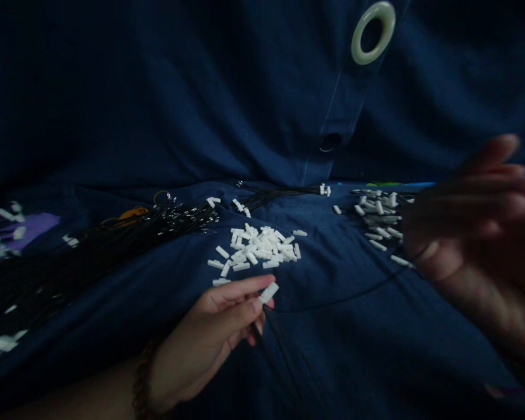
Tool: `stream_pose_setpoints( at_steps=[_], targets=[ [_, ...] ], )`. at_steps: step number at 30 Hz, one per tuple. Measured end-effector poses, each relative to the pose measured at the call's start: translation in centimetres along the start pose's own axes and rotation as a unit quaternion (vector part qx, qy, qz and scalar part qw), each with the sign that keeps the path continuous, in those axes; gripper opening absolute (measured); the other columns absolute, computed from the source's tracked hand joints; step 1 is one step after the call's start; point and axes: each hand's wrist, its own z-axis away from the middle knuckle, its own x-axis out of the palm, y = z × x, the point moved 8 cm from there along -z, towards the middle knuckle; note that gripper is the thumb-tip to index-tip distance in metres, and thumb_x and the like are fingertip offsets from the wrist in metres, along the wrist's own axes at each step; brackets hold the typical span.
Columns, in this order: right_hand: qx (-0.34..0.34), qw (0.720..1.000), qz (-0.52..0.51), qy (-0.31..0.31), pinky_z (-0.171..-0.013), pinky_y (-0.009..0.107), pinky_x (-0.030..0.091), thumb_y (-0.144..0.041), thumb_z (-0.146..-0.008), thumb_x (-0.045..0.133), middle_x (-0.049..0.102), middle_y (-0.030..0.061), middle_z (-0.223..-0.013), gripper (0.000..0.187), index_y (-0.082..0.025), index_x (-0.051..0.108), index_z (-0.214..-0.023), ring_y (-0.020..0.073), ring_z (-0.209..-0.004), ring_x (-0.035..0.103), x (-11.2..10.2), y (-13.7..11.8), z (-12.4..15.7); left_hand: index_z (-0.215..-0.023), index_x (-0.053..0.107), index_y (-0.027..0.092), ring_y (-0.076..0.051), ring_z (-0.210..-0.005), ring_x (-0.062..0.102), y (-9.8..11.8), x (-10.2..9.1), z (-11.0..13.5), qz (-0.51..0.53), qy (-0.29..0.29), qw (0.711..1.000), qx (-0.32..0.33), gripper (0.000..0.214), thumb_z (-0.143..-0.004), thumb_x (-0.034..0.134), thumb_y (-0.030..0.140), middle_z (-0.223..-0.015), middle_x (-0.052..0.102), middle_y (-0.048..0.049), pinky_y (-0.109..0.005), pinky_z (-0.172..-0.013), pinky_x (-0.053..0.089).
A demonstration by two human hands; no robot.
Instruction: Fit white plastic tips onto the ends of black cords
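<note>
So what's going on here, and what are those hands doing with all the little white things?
A person is working over a dark blue cloth. Their left hand pinches a small white rectangular piece, with thin black cords hanging below it. Their blurred right hand is beside a heap of white rectangular pieces. Another heap lies in the middle, and a bundle of black cords with shiny metal ends stretches off to the left.

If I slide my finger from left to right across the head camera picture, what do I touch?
Purple fabric patch → tangled thin black cords with silver metal clasps → heap of small white rectangular pieces → second heap of small white rectangular pieces → blurry bare right hand
</note>
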Motion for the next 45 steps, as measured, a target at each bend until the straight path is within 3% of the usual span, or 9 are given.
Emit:
stream_pose_setpoints(
  at_steps=[3,4,6,9,15,23,45],
  targets=[
    [0.101,0.979,-0.141,-0.109,-0.038,0.018,0.022,-0.031,-0.088,0.039,0.027,-0.0046,-0.055,0.018,-0.024,0.055,-0.094,0.0054,-0.046,0.025,4.1,3.0,1.3,-0.099,0.065,0.020,-0.009,-0.062,0.052,-0.1,0.1,-0.1,0.012,0.000,1.000,-0.006,0.026,-0.072,0.063,0.019,-0.081,0.063,-0.0040,-0.020,-0.055,0.038],
    [0.135,0.969,-0.116,-0.171,-0.039,0.019,0.022,-0.034,-0.088,0.041,0.027,-0.0050,-0.053,0.018,-0.022,0.054,-0.091,0.0058,-0.046,0.024,6.0,4.3,2.3,-0.099,0.065,0.020,-0.009,-0.062,0.052,-0.2,0.1,-0.1,0.015,0.000,1.000,-0.007,0.026,-0.073,0.063,0.019,-0.081,0.063,-0.0038,-0.020,-0.056,0.038],
    [0.163,0.959,-0.069,-0.220,-0.043,0.018,0.027,-0.033,-0.088,0.044,0.036,-0.0035,-0.059,0.019,-0.016,0.052,-0.081,0.0058,-0.051,0.030,8.2,6.5,3.9,-0.100,0.065,0.021,-0.009,-0.063,0.052,-0.2,0.1,-0.3,0.022,-0.002,1.000,-0.007,0.027,-0.073,0.063,0.019,-0.081,0.064,-0.0034,-0.020,-0.057,0.038],
    [0.130,0.956,0.034,-0.261,-0.055,0.019,0.034,-0.032,-0.090,0.039,0.043,-0.0018,-0.069,0.019,-0.016,0.047,-0.083,0.0077,-0.061,0.037,9.9,8.3,5.5,-0.099,0.065,0.021,-0.009,-0.064,0.052,-0.2,0.1,-0.4,0.029,-0.008,1.000,-0.005,0.026,-0.073,0.063,0.019,-0.081,0.064,-0.0030,-0.021,-0.057,0.038],
    [0.098,0.965,0.062,-0.236,-0.052,0.019,0.032,-0.026,-0.091,0.032,0.039,-0.0033,-0.061,0.021,-0.017,0.041,-0.074,0.0083,-0.055,0.035,9.1,8.5,5.6,-0.103,0.062,0.020,-0.010,-0.066,0.053,-0.1,-0.2,-0.2,0.046,0.002,0.999,-0.004,0.029,-0.075,0.060,0.017,-0.084,0.063,-0.0040,-0.022,-0.061,0.038],
    [0.013,0.966,0.148,-0.212,-0.049,0.020,0.030,-0.025,-0.090,0.036,0.041,-0.0033,-0.060,0.017,-0.017,0.046,-0.078,0.0082,-0.052,0.036,8.5,7.2,5.5,-0.103,0.062,0.021,-0.010,-0.067,0.052,-0.3,0.0,0.0,0.032,-0.007,0.999,-0.010,0.028,-0.074,0.061,0.020,-0.084,0.064,-0.0042,-0.023,-0.061,0.038],
    [-0.049,0.956,0.201,-0.207,-0.045,0.020,0.028,-0.021,-0.087,0.038,0.044,-0.0047,-0.049,0.019,-0.018,0.037,-0.068,0.0069,-0.042,0.039,8.8,6.5,6.1,-0.098,0.065,0.021,-0.009,-0.064,0.052,-0.2,0.2,0.0,-0.001,0.001,1.000,-0.014,0.026,-0.072,0.063,0.022,-0.082,0.065,-0.0032,-0.021,-0.057,0.038]
  ],
)
